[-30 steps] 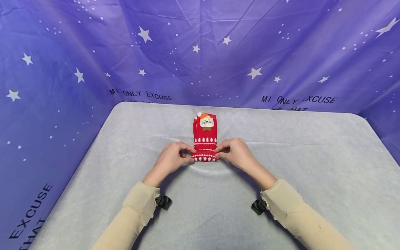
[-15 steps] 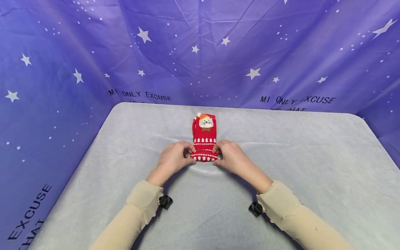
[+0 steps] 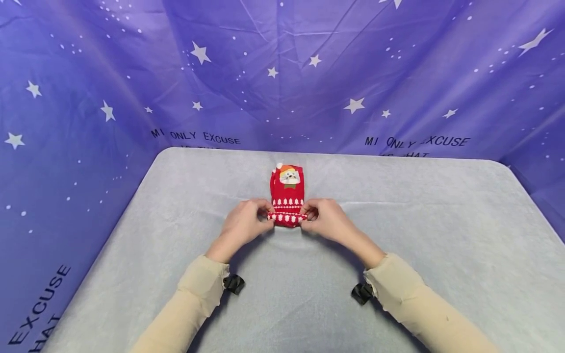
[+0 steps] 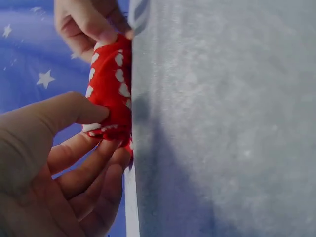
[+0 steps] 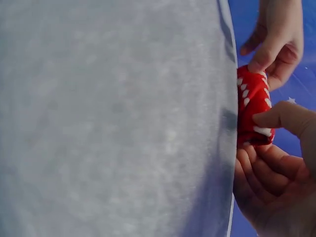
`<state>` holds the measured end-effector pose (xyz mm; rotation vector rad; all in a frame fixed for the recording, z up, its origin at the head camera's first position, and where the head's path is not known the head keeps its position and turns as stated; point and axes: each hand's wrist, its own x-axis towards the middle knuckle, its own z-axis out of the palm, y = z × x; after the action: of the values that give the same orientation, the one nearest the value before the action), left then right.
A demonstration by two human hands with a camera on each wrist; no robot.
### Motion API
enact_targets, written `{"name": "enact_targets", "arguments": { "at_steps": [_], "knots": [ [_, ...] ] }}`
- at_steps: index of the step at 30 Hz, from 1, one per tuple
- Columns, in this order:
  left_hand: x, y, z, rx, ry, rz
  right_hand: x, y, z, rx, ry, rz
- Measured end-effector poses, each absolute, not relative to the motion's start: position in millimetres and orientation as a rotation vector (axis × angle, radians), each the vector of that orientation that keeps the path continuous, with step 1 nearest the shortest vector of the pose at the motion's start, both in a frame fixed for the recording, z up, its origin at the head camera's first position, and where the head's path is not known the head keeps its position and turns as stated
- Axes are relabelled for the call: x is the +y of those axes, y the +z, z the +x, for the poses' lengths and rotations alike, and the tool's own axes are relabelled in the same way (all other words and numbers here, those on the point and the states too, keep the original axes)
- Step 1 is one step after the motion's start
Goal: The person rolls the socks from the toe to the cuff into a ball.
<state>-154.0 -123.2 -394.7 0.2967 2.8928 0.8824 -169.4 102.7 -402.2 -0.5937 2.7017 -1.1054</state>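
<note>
A red knitted sock (image 3: pixel 288 195) lies lengthwise on the grey table, with a white cat face, an orange hat and white tree figures on it. Its near end is rolled into a thick fold. At the left end of that roll, my left hand (image 3: pixel 247 220) pinches the fabric between thumb and fingers. My right hand (image 3: pixel 325 218) pinches the opposite end the same way. In the left wrist view, the thumb presses the near face of the red roll (image 4: pixel 111 81) while fingers curl behind it. The right wrist view shows a matching grip on the roll (image 5: pixel 253 108).
A grey cloth covers the table (image 3: pixel 397 206), which has rounded far corners. Behind and to the left hangs a purple-blue curtain (image 3: pixel 247 98) with white stars and black lettering. A black strap mount sits at each beige sleeve (image 3: pixel 198 284).
The near end of the sock has rolled further away from the body, so the sock looks shorter. Both hands have shifted their fingers and regripped the roll's ends.
</note>
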Motion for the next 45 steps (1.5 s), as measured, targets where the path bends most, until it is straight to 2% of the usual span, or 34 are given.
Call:
{"name": "enact_targets", "arguments": {
  "at_steps": [7,16,22,30,38,45],
  "knots": [
    [-130.1,-402.5,-161.4,2.716,1.195,0.195,105.2,-400.3,-174.7,2.552,-1.218,-0.418],
    [-121.9,-398.6,-175.4,2.721,1.026,-0.025,101.2,-395.9,-183.8,2.52,-1.134,-0.233],
    [-118.1,-391.8,-180.5,2.695,0.93,-0.052,96.6,-394.8,-184.9,2.647,-1.089,-0.322],
    [-121.6,-390.0,-183.0,2.728,0.928,-0.011,94.6,-393.1,-183.7,2.799,-1.034,-0.461],
    [-118.5,-389.3,-175.9,2.972,0.677,0.312,91.4,-390.7,-189.8,2.895,-0.93,-0.504],
    [-117.0,-387.6,-167.9,3.035,0.474,0.454,94.4,-390.6,-193.9,2.891,-0.905,-0.491]
  ]
}}
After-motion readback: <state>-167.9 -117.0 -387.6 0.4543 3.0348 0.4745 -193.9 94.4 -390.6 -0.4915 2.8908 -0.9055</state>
